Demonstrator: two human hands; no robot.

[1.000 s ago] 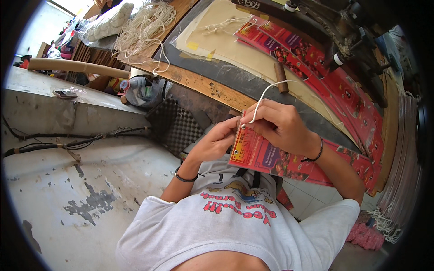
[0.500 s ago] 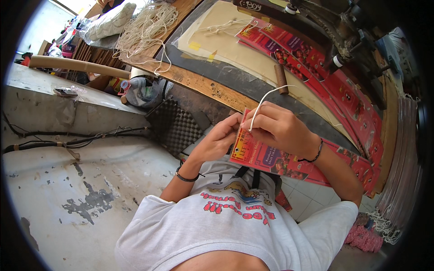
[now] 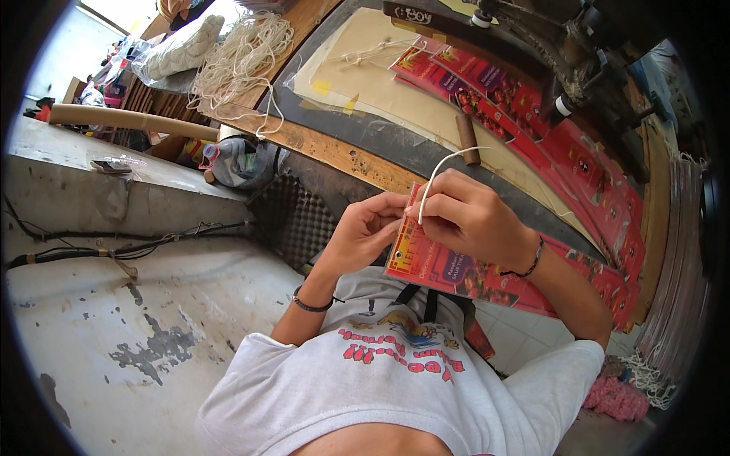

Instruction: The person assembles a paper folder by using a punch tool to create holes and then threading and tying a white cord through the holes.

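Workbench edge [image 3: 357, 159] just beyond, the red eyeleted banner [image 3: 460, 267] has its end between the left hand [image 3: 366, 234], closed at its edge, and the right hand [image 3: 473, 213], pinching white cord [image 3: 436, 170]; steadying that end should prevent kinking.

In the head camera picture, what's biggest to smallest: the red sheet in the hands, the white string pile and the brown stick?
1. Red sheet, partly hidden by the right hand
2. White string pile
3. Brown stick

Red, yellow and purple printed strip [image 3: 487, 283], white cord [image 3: 433, 175], white T-shirt [image 3: 395, 387] with red lettering
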